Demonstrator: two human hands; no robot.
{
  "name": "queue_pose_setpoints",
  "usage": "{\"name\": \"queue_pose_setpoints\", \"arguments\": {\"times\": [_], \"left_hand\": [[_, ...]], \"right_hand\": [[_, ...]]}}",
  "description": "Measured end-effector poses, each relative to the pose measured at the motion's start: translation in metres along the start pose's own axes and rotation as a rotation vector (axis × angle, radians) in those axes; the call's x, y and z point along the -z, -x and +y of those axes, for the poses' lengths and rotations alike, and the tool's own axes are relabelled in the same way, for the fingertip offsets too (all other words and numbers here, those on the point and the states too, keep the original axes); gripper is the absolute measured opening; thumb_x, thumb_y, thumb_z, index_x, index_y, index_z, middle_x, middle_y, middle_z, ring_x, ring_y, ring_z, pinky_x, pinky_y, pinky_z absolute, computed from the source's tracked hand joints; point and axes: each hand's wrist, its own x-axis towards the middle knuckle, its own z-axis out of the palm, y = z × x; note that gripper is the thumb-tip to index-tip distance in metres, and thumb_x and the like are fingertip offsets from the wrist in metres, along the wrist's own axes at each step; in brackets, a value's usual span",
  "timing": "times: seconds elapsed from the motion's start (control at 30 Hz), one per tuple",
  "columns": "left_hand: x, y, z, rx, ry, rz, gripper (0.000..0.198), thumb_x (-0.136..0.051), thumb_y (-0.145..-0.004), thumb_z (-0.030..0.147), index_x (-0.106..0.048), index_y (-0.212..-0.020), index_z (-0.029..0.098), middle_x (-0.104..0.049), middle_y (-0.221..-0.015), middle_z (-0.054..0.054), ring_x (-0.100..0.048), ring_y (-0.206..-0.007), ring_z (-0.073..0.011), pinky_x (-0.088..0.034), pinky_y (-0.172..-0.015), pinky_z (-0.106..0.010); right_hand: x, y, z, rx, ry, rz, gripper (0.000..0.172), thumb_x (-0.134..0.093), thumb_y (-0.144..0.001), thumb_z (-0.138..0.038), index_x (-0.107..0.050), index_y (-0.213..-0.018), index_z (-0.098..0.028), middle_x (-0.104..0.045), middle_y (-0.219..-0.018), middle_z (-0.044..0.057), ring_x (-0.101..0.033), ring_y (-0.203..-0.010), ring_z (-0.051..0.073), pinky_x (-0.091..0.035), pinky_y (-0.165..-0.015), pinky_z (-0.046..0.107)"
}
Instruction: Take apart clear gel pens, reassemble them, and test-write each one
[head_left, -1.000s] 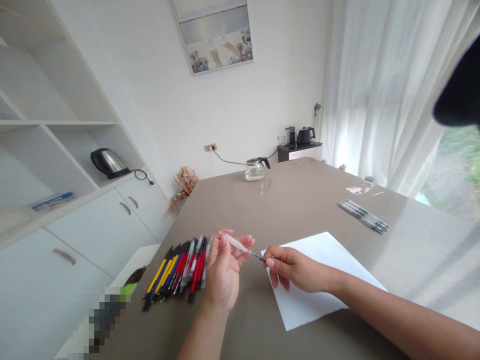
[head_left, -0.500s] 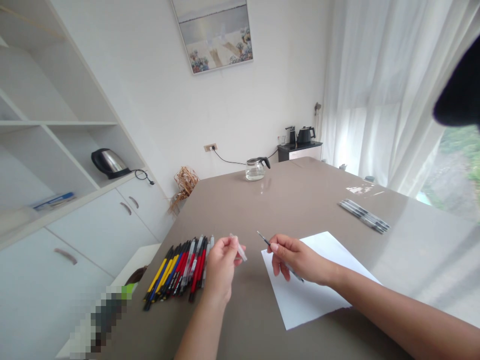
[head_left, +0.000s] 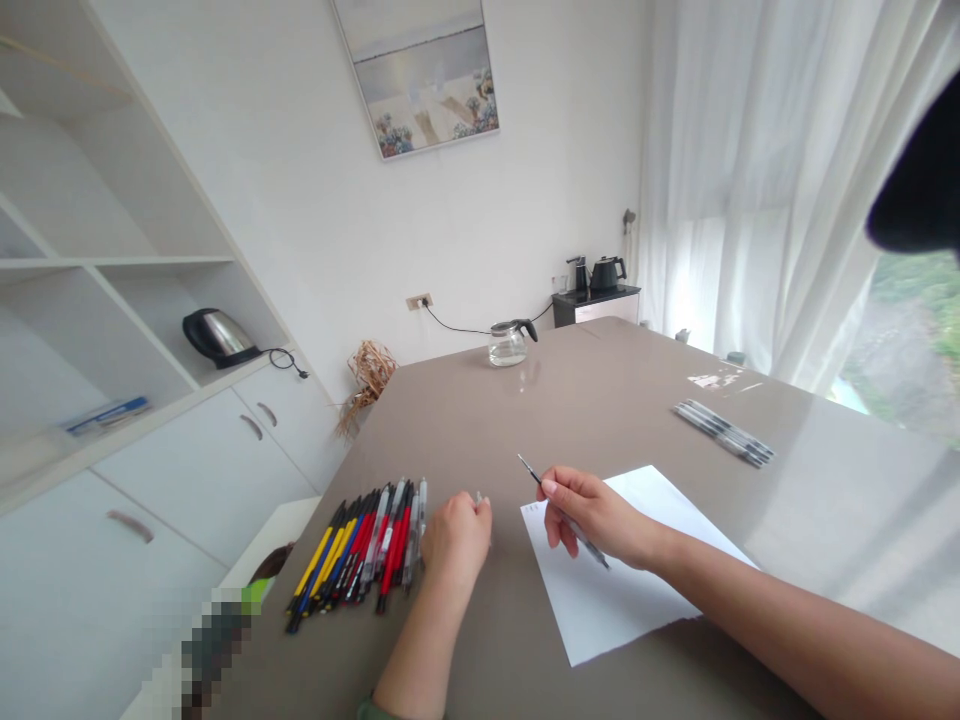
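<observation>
My right hand (head_left: 589,510) is closed around a slim grey-and-black pen (head_left: 596,553), held above the paper with its thin tip pointing up and left. Close beside the pens, my left hand (head_left: 457,530) is closed with its back towards me. A small end of a clear plastic pen piece (head_left: 478,497) shows above its fingers; the hand hides the rest. Under my right hand lies a white sheet of paper (head_left: 592,620) with small marks at its upper left corner. To the left, several pens (head_left: 352,550) in yellow, blue, red, black and clear lie side by side.
Several clear pens (head_left: 724,433) lie grouped on the table's right. A glass pot (head_left: 508,345) stands at the far end of the brown table (head_left: 480,420). Scraps (head_left: 715,380) lie near the right edge. White shelving (head_left: 165,265) holds a kettle (head_left: 221,332).
My left hand has turned over and lowered towards the table, so the clear pen piece is now mostly hidden. My right hand keeps its hold on the pen, almost unmoved.
</observation>
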Motion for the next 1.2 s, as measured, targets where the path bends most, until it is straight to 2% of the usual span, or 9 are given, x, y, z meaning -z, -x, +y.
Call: {"name": "queue_pose_setpoints", "arguments": {"times": [0.2, 0.53, 0.77, 1.0, 1.2], "left_hand": [[-0.002, -0.013, 0.009, 0.005, -0.047, -0.04, 0.034, -0.042, -0.069, 0.046, -0.062, -0.068, 0.019, -0.064, -0.073, -0.015, -0.059, -0.069, -0.0282, -0.038, -0.057, -0.035], [-0.006, -0.046, 0.023, 0.035, -0.095, -0.033, 0.033, -0.044, -0.069, 0.04, -0.064, -0.078, 0.015, -0.064, -0.082, -0.02, -0.059, -0.077, -0.03, -0.04, -0.061, -0.036], [-0.009, -0.034, 0.02, 0.034, -0.133, -0.029, 0.052, -0.033, -0.071, 0.056, -0.063, -0.079, 0.014, -0.063, -0.081, -0.02, -0.059, -0.077, -0.0294, -0.04, -0.062, -0.036], [-0.011, -0.02, 0.018, -0.005, -0.136, -0.027, 0.035, -0.041, -0.07, 0.046, -0.061, -0.081, 0.019, -0.064, -0.08, -0.015, -0.059, -0.076, -0.0275, -0.04, -0.063, -0.036], [-0.009, -0.019, 0.017, -0.016, -0.078, -0.02, 0.042, -0.039, -0.07, 0.051, -0.06, -0.078, 0.016, -0.063, -0.078, -0.018, -0.058, -0.075, -0.0314, -0.038, -0.062, -0.039]], "right_hand": [[0.003, -0.001, 0.003, 0.005, 0.0, -0.005, 0.027, -0.031, -0.082, -0.042, -0.042, -0.078, -0.017, -0.058, -0.056, 0.0, -0.045, -0.041, 0.007, -0.033, -0.043, 0.02], [0.006, -0.002, 0.002, 0.035, -0.036, 0.004, 0.025, -0.031, -0.082, -0.04, -0.041, -0.077, -0.018, -0.057, -0.055, -0.001, -0.045, -0.04, 0.007, -0.034, -0.042, 0.02], [0.007, -0.003, 0.003, 0.008, -0.014, 0.015, 0.027, -0.032, -0.081, -0.042, -0.042, -0.078, -0.017, -0.058, -0.055, 0.0, -0.045, -0.04, 0.008, -0.035, -0.042, 0.02], [0.006, -0.003, 0.004, 0.014, -0.005, 0.012, 0.026, -0.032, -0.081, -0.041, -0.04, -0.075, -0.017, -0.057, -0.052, -0.001, -0.044, -0.038, 0.007, -0.034, -0.042, 0.02], [0.007, -0.004, 0.008, 0.019, -0.006, 0.016, 0.025, -0.032, -0.081, -0.04, -0.041, -0.076, -0.018, -0.058, -0.055, 0.0, -0.045, -0.04, 0.008, -0.034, -0.043, 0.021]]}}
